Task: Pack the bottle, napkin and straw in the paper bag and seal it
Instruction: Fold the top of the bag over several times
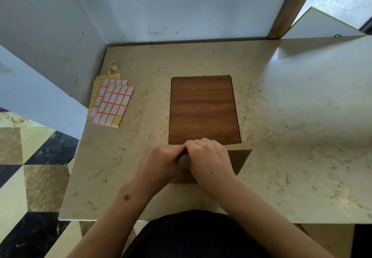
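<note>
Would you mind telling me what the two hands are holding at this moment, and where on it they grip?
Both the left hand and right hand pinch the top edge of the paper bag, near its middle.

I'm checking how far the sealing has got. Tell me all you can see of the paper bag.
The bag is plain brown paper, standing on the table's near edge, just before the wooden inset panel. Only its right part and a strip of the front show; both hands cover the rest. The left hand and right hand meet at its top edge, fingers curled on it. Contents and any seal are hidden.
</note>
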